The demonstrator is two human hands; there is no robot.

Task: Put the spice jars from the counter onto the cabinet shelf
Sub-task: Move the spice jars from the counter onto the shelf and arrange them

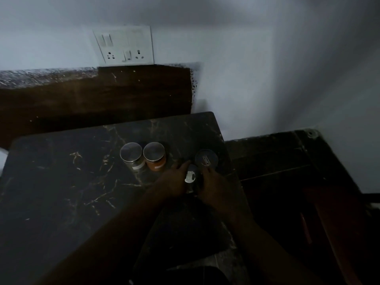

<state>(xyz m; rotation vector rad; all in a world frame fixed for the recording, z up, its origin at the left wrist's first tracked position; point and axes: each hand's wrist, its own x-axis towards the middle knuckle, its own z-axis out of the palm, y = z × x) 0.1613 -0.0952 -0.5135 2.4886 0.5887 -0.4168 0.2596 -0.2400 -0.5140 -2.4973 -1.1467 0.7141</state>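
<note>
Head view: nothing is shelved yet, all 4 spice jars being on the marble counter (61, 182); the small white-capped jar (191, 176) is gripped by the curled right hand (213, 183) and touched by the straighter-fingered left hand (175, 181), while the dark-lidded jar (206, 159), orange jar (155, 156) and pale jar (132, 155) are left waiting.

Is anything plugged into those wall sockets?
No, both sockets on the switch panel show bare holes, with no plug or cord in them.

Touches a small dark jar (191, 177) from both sides with left hand (175, 181) and right hand (213, 183), near the worktop (61, 182)'s right edge. Just beyond: dark-lidded jar (206, 158); leftward, steel-lidded pale jar (131, 156) just beside orange jar (154, 157).
</note>
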